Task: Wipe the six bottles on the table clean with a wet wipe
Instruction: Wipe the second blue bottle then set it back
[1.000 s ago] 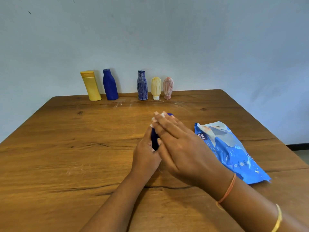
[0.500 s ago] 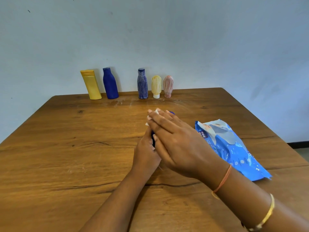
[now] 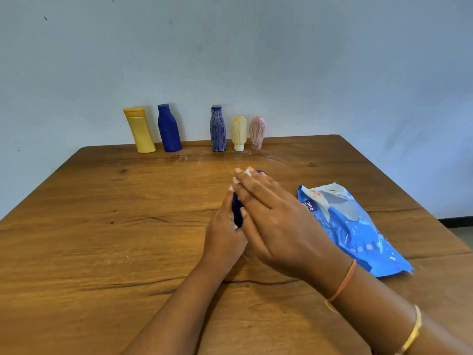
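Along the bench's (image 3: 102, 226) far edge five bottles (image 3: 217, 129) stand, maybe unwiped, while the left hand (image 3: 225, 239) grips the sixth bottle (image 3: 237, 213), the right hand's (image 3: 279, 226) straight fingers (image 3: 252, 190) pressing a wipe (image 3: 247, 172) onto it.

A scratched wooden table (image 3: 102, 226) stands against a pale blue-grey wall (image 3: 256, 60).

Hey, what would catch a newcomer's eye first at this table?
Two hands meet mid-table: the left hand grips a dark blue bottle while the right hand presses a white wipe against it. Five bottles line the far edge, and a bright blue wipes pack lies to the right.
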{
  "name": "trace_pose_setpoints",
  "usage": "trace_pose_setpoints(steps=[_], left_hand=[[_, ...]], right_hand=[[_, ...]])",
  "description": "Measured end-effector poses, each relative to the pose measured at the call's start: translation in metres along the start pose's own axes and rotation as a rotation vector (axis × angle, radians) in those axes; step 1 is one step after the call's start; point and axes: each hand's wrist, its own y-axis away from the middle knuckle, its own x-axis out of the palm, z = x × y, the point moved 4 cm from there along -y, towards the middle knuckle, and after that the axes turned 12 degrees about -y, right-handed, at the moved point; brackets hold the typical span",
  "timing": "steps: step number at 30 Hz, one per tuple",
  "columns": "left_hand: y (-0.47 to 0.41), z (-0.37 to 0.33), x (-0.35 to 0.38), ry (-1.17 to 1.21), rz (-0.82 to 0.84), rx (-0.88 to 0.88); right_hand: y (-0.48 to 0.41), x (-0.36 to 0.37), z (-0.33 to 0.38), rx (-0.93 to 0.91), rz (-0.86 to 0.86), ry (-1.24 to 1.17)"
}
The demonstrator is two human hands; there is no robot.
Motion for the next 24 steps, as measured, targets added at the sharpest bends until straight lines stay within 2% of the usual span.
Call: trace_pose_setpoints(steps=[4, 9, 12, 15, 18, 21, 24], left_hand=[[0.000, 0.001, 0.000, 0.038, -0.026, 0.010], [0.000, -0.002, 0.003, 0.125, -0.054, 0.015], [0.000, 0.000, 0.006, 0.107, -0.033, 0.037], [0.000, 0.000, 0.007, 0.000, 0.017, 0.079], [-0.003, 0.000, -0.001, -0.249, -0.036, 0.135], [-0.004, -0.005, -0.017, -0.434, -0.127, 0.188], [-0.001, -0.009, -0.027, -0.491, -0.197, 0.283]], right_hand=[[-0.014, -0.001, -0.008, 0.032, 0.079, 0.039], [-0.013, -0.017, -0.029, 0.225, -0.020, -0.248], [-0.006, -0.021, -0.042, 0.416, -0.114, -0.480], [0.001, -0.011, -0.055, 0.730, -0.131, -0.821], [0.005, -0.005, -0.060, 0.975, -0.180, -1.166], [0.005, -0.006, -0.058, 1.054, -0.204, -1.382], [0.009, -0.001, -0.059, 1.139, -0.156, -1.505]])
